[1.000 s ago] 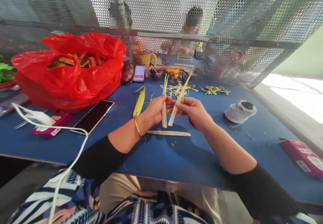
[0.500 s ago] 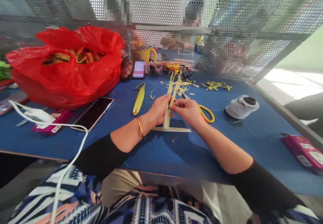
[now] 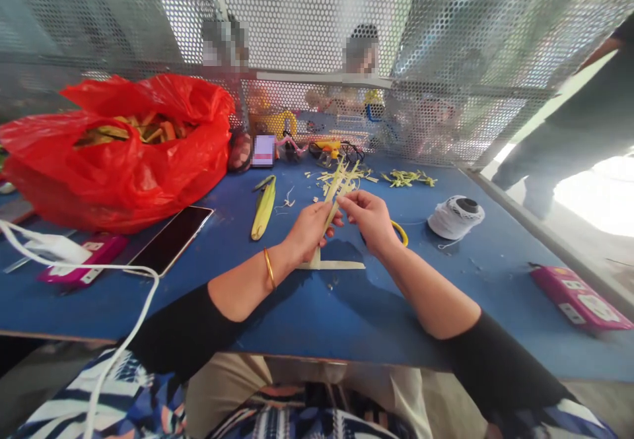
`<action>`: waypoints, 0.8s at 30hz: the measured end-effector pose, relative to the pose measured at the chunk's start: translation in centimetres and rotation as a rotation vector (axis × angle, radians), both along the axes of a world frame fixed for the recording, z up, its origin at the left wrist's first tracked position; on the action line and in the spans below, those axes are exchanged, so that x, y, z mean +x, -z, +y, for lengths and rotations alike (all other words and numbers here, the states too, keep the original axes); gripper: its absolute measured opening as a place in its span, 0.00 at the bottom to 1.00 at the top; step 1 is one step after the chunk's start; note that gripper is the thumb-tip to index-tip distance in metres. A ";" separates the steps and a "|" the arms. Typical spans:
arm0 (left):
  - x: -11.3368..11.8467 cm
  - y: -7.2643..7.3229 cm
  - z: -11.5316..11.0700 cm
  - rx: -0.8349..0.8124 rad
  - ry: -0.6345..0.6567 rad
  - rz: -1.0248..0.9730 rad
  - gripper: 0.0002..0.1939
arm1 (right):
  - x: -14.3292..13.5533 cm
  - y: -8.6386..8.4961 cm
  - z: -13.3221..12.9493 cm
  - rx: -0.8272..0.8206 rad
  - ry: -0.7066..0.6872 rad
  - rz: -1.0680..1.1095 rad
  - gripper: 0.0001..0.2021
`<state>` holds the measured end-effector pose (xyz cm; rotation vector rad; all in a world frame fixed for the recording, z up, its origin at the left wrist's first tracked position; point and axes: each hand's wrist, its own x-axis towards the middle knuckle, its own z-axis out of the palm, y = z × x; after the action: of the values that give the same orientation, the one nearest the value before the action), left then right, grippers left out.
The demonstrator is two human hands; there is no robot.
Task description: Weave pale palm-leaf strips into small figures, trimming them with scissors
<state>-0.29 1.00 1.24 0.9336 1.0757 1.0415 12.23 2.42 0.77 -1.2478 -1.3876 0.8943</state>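
From the hands, a big red bag [image 3: 161,185] sits toward ten o'clock. A yellow-green husk [image 3: 264,209] is closer. The left hand [image 3: 313,226] grips pale leaf strips [image 3: 335,180], tips toward one o'clock. The right hand [image 3: 370,220] touches them; I can't tell if it pinches. White thread [image 3: 453,220]: three o'clock.

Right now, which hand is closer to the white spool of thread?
Right. The right hand is to the left of the white spool of thread, not touching it; the left hand is farther left, beyond the right hand.
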 end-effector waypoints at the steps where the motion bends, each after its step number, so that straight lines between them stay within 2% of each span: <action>1: 0.1 0.1 -0.1 0.006 0.020 0.005 0.14 | 0.1 0.0 0.1 0.005 -0.008 0.004 0.18; 6: 0.1 0.2 -0.2 0.024 0.136 -0.019 0.15 | 0.5 0.2 0.2 0.007 -0.042 0.042 0.16; 11: -0.3 -0.1 -0.1 -0.086 0.312 -0.143 0.16 | 0.6 0.2 0.4 0.017 -0.068 0.056 0.16; 14: -0.8 -0.6 0.5 -0.115 0.237 -0.232 0.17 | 0.7 0.0 0.6 0.009 -0.032 0.024 0.18; 16: -1.3 -1.0 1.1 -0.128 0.162 -0.302 0.18 | 0.6 -0.2 0.5 -0.055 -0.068 0.004 0.21; 18: -1.8 -1.3 1.9 -0.125 0.071 -0.380 0.18 | 0.4 -0.4 0.2 -0.141 -0.189 -0.028 0.23; 21: -2.5 -1.6 2.8 -0.124 -0.028 -0.490 0.18 | -0.1 -0.2 -0.7 -0.202 -0.441 -0.143 0.22; 22: -2.7 -1.6 2.9 -0.126 -0.041 -0.519 0.18 | -0.3 -0.1 -1.0 -0.190 -0.497 -0.199 0.21; 24: -2.8 -1.5 3.0 -0.136 -0.041 -0.560 0.18 | -0.6 0.2 -1.5 -0.129 -0.520 -0.313 0.19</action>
<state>-3.06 4.00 2.73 0.4655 0.6864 1.1571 11.60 0.94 0.60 -1.1743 -1.9857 1.1890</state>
